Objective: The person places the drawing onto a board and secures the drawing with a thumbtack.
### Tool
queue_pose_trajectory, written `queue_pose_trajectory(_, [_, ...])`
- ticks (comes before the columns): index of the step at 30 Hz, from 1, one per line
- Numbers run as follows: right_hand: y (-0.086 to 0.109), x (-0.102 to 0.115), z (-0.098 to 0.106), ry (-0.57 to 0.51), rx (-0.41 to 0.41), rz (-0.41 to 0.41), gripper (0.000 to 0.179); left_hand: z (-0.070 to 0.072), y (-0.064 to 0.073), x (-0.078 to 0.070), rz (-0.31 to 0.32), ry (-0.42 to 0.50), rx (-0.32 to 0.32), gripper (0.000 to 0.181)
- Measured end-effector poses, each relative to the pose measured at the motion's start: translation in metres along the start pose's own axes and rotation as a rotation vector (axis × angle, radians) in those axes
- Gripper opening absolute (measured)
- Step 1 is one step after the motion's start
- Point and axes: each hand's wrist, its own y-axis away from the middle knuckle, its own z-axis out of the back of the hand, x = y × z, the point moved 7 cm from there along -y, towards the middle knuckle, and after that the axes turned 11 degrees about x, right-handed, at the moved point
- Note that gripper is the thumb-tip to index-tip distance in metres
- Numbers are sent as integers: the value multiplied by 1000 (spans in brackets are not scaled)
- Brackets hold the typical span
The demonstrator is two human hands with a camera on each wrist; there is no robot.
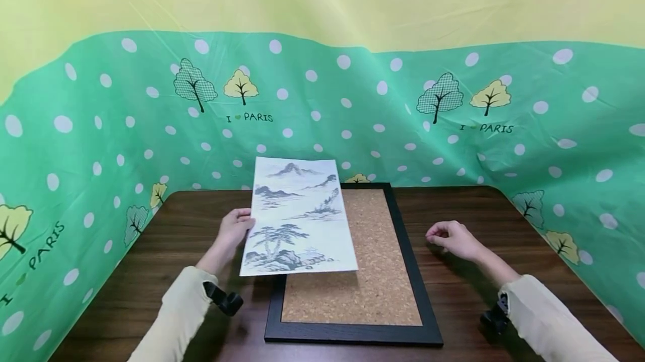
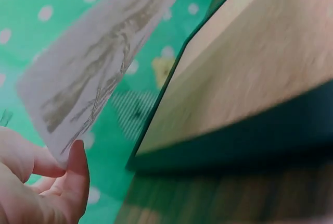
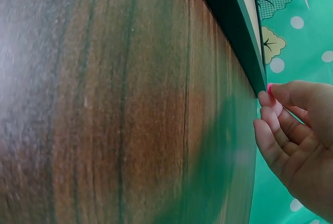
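My left hand pinches the left edge of a white sheet with an ink landscape painting, between thumb and fingers. Mountains and pine trees show upright on the sheet, which hangs over the upper left part of a cork board and hides that part. In the left wrist view the sheet is raised at a slant beside the board. To the right of the board, above the table, my right hand pinches a tiny bright pink thing between thumb and index fingertip; most of it is hidden by the fingers.
The board has a black frame and lies flat on a dark wooden table. A green and yellow cloth with white dots and trees hangs behind and beside the table. A black device is strapped to each wrist.
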Motion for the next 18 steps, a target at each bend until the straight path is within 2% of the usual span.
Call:
queue_pose_trajectory(5, [0, -3, 0, 3, -4, -2, 12, -41, 6, 0, -11, 53, 20, 28])
queue_pose_trajectory(11, [3, -5, -1, 20, -20, -19, 12, -87, 14, 9, -38, 47, 76, 26])
queue_pose_trajectory(14, [4, -5, -2, 24, -17, -20, 12, -101, 17, 16, -44, 4, 96, 25])
queue_pose_trajectory(18, [4, -5, -2, 27, -16, -21, 12, -108, 20, 22, -52, -67, 109, 23])
